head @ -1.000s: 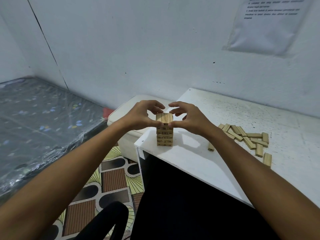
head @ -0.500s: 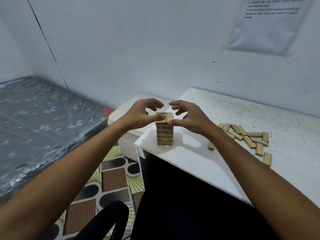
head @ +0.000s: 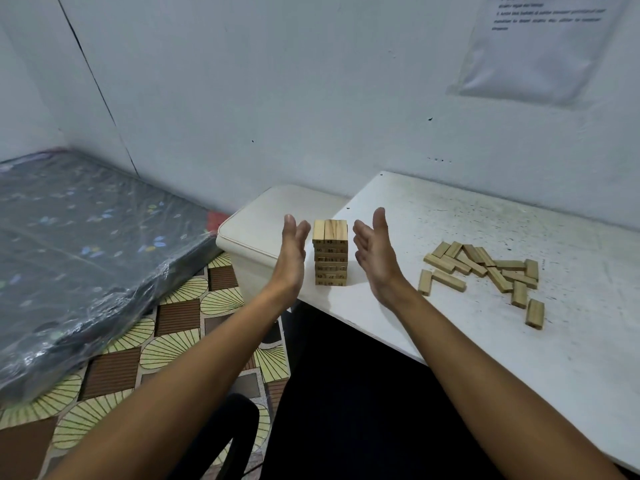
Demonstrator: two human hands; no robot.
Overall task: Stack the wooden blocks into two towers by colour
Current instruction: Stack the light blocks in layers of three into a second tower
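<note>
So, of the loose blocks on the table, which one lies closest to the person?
The single block at the near right end of the scattered pile. It lies apart from the others, nearest the table's front edge.

A pale blue-white wall (head: 277, 81) fills the back of the room, with a thin dark line running slantwise down it. A sheet of paper (head: 540, 46) in a plastic sleeve hangs at upper right. A white, speckled counter (head: 571, 341) stands against the wall. To its left sits a cream padded box (head: 263, 230). A mattress (head: 69, 254) wrapped in clear plastic lies on a patterned floor (head: 166, 341) of brown squares and yellow fans.
</note>
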